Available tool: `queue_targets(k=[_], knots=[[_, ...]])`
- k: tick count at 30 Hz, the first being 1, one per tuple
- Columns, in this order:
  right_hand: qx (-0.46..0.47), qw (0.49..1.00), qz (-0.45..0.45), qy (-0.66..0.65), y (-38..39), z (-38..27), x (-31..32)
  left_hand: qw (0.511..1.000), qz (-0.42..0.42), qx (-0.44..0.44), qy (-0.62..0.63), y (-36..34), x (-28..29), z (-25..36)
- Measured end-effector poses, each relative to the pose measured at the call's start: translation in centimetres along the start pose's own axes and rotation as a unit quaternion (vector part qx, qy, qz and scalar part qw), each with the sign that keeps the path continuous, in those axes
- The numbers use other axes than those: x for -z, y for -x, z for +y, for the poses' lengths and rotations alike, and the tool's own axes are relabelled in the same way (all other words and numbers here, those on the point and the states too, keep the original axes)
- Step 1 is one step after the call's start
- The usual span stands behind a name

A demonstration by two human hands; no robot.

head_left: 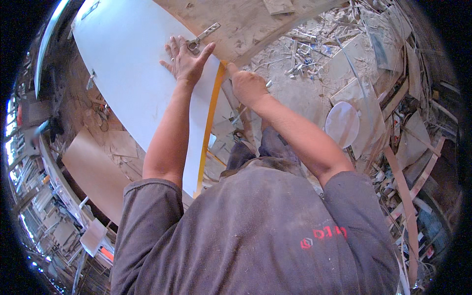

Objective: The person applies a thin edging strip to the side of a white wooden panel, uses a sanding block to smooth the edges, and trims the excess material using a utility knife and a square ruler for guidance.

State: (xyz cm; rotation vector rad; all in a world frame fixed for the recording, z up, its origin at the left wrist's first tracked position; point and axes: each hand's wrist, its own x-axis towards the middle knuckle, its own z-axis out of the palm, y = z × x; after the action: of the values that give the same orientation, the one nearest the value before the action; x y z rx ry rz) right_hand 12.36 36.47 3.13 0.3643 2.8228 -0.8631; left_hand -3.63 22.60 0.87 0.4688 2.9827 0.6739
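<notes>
A large white panel (130,73) with a yellow edge band (209,123) stands on edge in front of me. My left hand (186,61) lies flat on its face, fingers spread, just below a metal hinge (199,39) fixed near the panel's edge. My right hand (248,86) is closed around a thin tool whose metal tip (268,84) shows beside the knuckles, right at the yellow edge. Whether the tool is a screwdriver I cannot tell.
A second hinge (91,78) sits on the panel's far edge. A brown board (96,172) lies at lower left. Wood scraps, offcuts and shavings (314,59) cover the floor at right, with a round white disc (342,124) and long timber strips (403,196).
</notes>
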Motion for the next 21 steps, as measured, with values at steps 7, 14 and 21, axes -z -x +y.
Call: queue_targets(k=[7,14,21], knots=[[-0.004,1.0,-0.004,0.016,0.19,-0.11,0.28,0.999,-0.04,-0.016,-0.004,0.15,0.98,-0.05],[-0.021,1.0,-0.02,0.007,0.23,0.06,-0.39,0.999,-0.042,-0.025,-0.008,0.56,0.44,-0.36],[-0.012,1.0,-0.006,-0.002,0.25,0.15,-0.13,0.999,-0.042,-0.023,0.011,0.28,0.5,-0.29]])
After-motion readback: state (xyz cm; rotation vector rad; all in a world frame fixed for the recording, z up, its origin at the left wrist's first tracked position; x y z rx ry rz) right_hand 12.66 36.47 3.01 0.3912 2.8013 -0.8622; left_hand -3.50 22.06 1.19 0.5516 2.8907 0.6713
